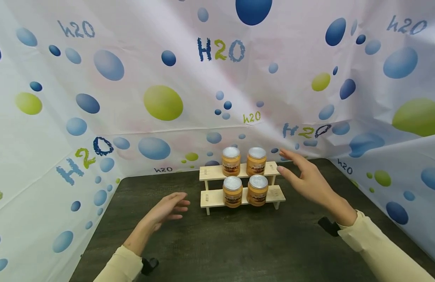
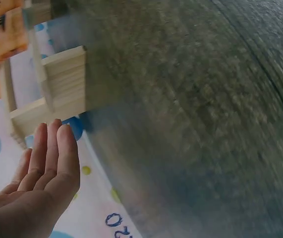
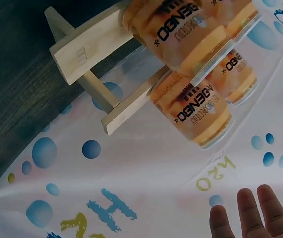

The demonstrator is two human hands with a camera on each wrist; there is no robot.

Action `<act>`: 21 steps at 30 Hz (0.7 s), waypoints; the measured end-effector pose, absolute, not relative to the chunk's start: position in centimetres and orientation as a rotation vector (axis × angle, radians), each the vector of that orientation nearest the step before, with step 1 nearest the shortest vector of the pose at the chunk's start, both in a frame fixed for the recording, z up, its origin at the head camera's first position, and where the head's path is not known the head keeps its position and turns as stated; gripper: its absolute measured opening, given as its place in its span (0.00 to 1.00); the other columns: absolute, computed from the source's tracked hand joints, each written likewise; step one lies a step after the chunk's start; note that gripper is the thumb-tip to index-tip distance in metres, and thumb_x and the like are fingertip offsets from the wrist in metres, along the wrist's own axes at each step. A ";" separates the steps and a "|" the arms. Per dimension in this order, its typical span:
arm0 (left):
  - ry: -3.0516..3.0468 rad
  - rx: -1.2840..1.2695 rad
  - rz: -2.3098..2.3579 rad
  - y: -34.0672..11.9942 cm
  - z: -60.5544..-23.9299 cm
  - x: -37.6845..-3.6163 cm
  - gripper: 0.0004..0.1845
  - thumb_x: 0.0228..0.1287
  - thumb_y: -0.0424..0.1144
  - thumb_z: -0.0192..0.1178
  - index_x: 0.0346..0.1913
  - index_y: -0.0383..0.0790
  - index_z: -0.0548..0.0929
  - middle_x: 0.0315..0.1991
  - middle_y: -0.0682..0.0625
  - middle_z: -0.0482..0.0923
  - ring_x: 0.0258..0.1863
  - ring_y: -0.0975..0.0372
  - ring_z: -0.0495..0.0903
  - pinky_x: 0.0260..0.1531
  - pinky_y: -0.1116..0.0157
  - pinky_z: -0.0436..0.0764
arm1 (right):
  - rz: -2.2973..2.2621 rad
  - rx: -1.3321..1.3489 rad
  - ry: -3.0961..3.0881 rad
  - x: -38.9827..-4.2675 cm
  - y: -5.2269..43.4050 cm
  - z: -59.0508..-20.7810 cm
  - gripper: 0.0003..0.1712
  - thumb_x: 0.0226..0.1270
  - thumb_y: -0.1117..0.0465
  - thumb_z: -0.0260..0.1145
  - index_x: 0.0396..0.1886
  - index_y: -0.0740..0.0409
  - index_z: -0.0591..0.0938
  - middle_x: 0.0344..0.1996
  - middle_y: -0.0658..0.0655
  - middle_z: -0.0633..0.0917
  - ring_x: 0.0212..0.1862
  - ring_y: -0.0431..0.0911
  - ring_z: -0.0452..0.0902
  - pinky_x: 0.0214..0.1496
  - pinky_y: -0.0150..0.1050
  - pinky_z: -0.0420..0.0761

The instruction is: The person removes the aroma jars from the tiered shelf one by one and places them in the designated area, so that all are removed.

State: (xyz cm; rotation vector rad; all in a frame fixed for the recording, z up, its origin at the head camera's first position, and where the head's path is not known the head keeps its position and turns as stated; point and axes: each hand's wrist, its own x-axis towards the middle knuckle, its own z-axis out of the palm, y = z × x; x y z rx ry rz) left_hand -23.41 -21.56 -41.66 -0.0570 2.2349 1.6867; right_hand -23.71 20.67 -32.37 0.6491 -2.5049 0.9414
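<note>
Several orange jars with silvery lids stand on a two-step wooden rack point(image 1: 213, 198). Two are on the upper step, a left jar point(image 1: 231, 162) and a right jar point(image 1: 256, 162); on the lower step are another left jar point(image 1: 232, 194) and right jar point(image 1: 257, 192). My left hand point(image 1: 166, 210) hovers left of the rack, fingers extended and holding nothing. My right hand point(image 1: 305, 178) is raised by the rack's right end, thumb and fingers spread apart, also holding nothing. In the right wrist view its fingers point(image 3: 250, 213) show below the jars.
A dark wood-grain table point(image 1: 217, 243) bears the rack near its back edge. Behind and at both sides hangs a white sheet point(image 1: 133, 98) printed with blue and green dots and H2O lettering. Dark straps point(image 1: 329, 226) circle both wrists by the cream sleeves.
</note>
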 end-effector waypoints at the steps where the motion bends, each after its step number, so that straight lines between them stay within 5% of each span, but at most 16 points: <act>1: 2.233 -0.064 1.676 -21.4 -41.9 -23.6 0.34 0.63 0.61 0.48 0.64 0.44 0.63 0.58 0.43 0.72 0.55 0.50 0.74 0.50 0.53 0.76 | 0.952 0.645 -2.509 -24.0 20.6 -32.4 0.32 0.66 0.48 0.57 0.67 0.33 0.58 0.63 0.53 0.70 0.64 0.52 0.64 0.53 0.58 0.70; 21: 2.200 -0.050 1.598 -19.1 -44.7 -25.8 0.33 0.63 0.59 0.49 0.62 0.38 0.65 0.47 0.42 0.78 0.40 0.57 0.81 0.40 0.58 0.80 | 1.003 0.654 -2.537 -29.8 19.6 -34.0 0.31 0.66 0.44 0.55 0.68 0.38 0.60 0.64 0.54 0.69 0.63 0.52 0.65 0.58 0.58 0.66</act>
